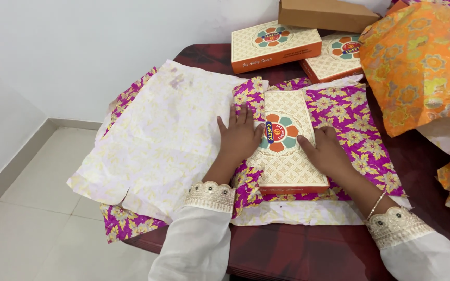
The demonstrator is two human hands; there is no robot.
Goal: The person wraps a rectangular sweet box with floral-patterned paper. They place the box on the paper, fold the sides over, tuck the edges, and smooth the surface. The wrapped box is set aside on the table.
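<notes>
Both arms wear long white sleeves of a plain, smooth cloth. Each sleeve ends at the wrist in a wide cuff of cream lace with a scalloped edge, and small round beads or sequins are sewn in a row along it. On the wrist of the right hand [325,150] sits a thin metal bangle, just above the cuff. The left hand [239,136] carries no ring or bangle that can be seen. The fingers of both hands are bare.
</notes>
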